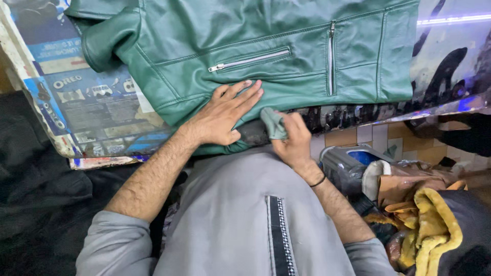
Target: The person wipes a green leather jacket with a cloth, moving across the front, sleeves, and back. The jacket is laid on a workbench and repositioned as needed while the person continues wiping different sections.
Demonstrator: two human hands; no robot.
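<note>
A green leather jacket (266, 46) with silver zips lies spread on a worktable (92, 117) covered with printed paper. My left hand (222, 115) rests flat on the jacket's lower hem, fingers together and stretched out. My right hand (294, 140) sits at the table's front edge, right next to the left, and pinches a small grey-green cloth (273, 122) that touches the hem.
I wear a grey top. To the right below the table stand a dark container (348, 166) with a blue inside, brown material and a yellow fleece cloth (434, 230). Dark fabric (36, 194) lies to the left. The floor shows orange and white tiles.
</note>
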